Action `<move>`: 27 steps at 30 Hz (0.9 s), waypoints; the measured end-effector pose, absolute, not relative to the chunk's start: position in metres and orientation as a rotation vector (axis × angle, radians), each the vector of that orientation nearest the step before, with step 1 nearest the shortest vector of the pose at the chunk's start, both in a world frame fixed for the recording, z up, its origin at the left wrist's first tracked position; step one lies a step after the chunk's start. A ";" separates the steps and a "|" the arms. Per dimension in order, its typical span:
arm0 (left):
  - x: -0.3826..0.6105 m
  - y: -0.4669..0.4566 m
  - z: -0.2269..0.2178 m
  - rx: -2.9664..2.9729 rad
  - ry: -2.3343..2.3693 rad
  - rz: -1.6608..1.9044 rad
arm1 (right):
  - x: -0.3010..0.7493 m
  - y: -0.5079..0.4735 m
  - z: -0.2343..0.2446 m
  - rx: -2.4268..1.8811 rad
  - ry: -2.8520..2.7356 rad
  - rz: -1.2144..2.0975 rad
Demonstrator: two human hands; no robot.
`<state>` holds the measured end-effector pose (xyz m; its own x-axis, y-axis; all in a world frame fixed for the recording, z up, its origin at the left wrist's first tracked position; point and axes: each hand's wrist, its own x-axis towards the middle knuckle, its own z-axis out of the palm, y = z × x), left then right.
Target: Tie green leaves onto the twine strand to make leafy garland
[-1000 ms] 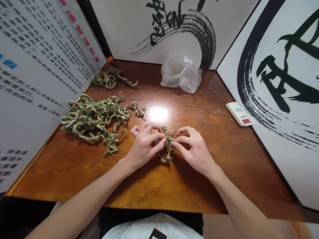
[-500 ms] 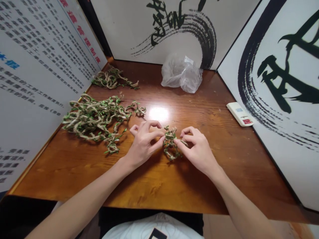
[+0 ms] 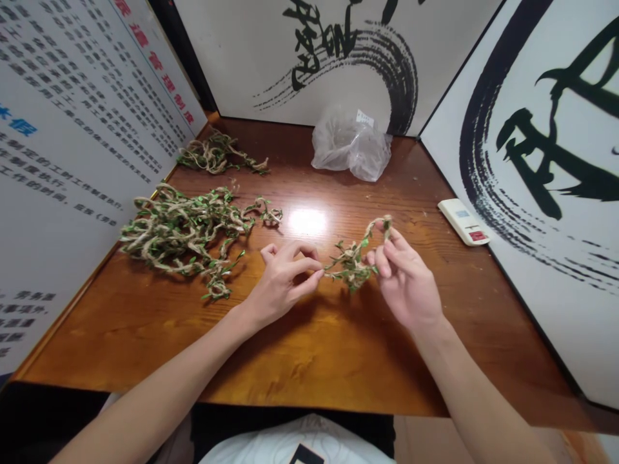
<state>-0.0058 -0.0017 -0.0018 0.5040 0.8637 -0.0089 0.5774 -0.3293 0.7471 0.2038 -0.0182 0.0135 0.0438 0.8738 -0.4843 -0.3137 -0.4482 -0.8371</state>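
Note:
Between my hands, a length of leafy twine (image 3: pixel 355 267), beige rope with small green leaves, is bunched just above the table. My left hand (image 3: pixel 289 276) pinches one end of it between thumb and fingertips. On the other side my right hand (image 3: pixel 407 274), palm turned partly up, grips it, and a strand loops up over the fingers. To the left lies a large tangled pile of the same leafy twine (image 3: pixel 184 229). Behind that pile sits a smaller, browner bundle of twine (image 3: pixel 217 153).
A crumpled clear plastic bag (image 3: pixel 352 145) lies at the back of the wooden table (image 3: pixel 309 361). At the right edge rests a white remote-like device (image 3: pixel 464 222). Printed panels (image 3: pixel 271 51) wall in the left, back and right sides.
My right hand has moved right and turned palm up, drawing a strand of the twine away and upward. My left hand has barely moved and keeps its pinch.

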 end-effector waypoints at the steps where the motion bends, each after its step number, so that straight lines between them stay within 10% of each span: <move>1: -0.005 -0.002 -0.002 2.042 1.152 0.524 | 0.205 -0.017 0.015 -1.346 -0.573 1.586; 27: 0.000 -0.003 0.002 1.861 1.126 0.811 | 0.197 -0.024 0.019 -1.757 -1.373 1.033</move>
<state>0.0002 -0.0033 0.0019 0.3993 0.9094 0.1163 0.3987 -0.2865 0.8712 0.1974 -0.0241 0.0189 0.1328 0.9746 -0.1803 0.4434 -0.2211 -0.8686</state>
